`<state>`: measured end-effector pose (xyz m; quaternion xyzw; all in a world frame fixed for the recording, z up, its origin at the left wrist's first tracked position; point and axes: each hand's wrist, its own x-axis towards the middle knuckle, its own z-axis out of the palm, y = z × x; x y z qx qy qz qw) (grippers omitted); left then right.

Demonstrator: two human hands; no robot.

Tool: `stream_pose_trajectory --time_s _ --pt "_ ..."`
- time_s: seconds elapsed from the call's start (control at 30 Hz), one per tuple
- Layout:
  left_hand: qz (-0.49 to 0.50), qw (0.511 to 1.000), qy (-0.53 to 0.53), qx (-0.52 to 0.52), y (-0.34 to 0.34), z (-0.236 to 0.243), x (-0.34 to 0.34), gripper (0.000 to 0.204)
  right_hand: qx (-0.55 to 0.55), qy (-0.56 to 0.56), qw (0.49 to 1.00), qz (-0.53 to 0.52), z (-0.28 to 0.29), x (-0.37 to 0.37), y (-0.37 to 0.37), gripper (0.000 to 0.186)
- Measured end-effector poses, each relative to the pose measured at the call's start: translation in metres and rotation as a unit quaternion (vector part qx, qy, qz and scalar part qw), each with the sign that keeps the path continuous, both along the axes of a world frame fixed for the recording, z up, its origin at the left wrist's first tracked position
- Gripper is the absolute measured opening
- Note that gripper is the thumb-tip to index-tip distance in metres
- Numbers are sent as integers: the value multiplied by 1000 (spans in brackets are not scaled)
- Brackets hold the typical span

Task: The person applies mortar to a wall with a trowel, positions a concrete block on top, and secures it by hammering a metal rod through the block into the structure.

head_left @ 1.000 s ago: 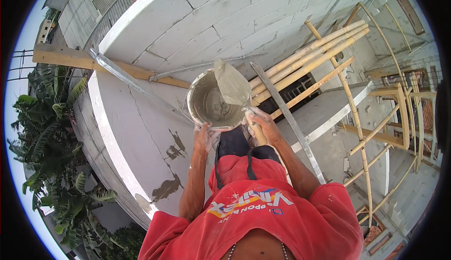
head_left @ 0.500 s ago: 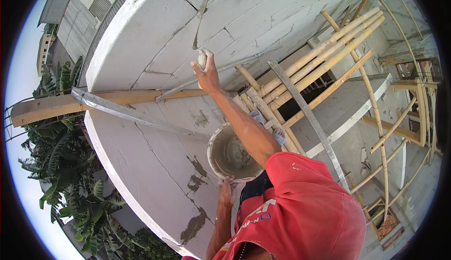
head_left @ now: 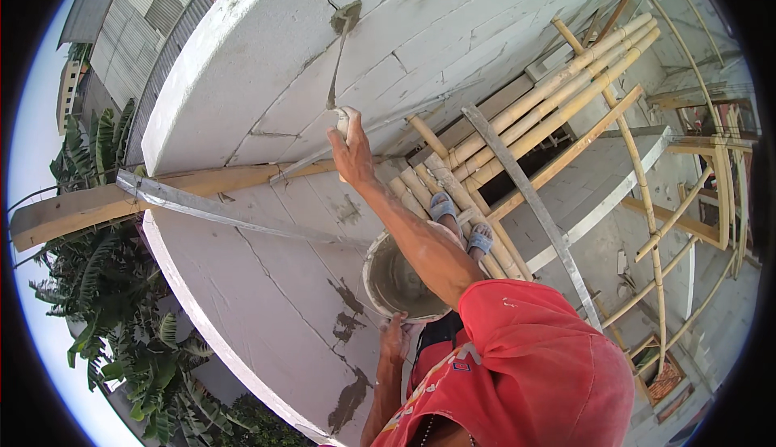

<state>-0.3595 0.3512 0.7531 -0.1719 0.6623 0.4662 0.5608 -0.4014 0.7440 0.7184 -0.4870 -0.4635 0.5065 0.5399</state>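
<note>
One trowel [head_left: 336, 77] is gripped by the right hand [head_left: 353, 153]; the left hand [head_left: 394, 339] clasps a bucket [head_left: 378, 274]. A slip there could spill its contents.

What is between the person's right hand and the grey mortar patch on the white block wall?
In the head view, a narrow grey trowel blade lies between the right hand and the mortar patch; its far end seems to meet it.
</note>
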Motion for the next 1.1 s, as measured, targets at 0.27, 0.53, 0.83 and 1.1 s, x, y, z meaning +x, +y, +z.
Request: stream_pose_trajectory --time_s 0.27,0.53,0.83,1.1 --pt "-11 999 -12 40 -8 -29 -14 20 -19 138 989 -46 50 -24 29 37" --pt "-12 1000 2 3 -2 0 -3 22 -5 45 998 34 75 1 1 36" --pt "1 1000 -14 26 -18 -7 -5 26 97 -137 984 -52 24 -15 58 42" --pt "-20 999 -4 31 -15 -17 -18 25 76 -48 994 -57 21 -5 -5 44"
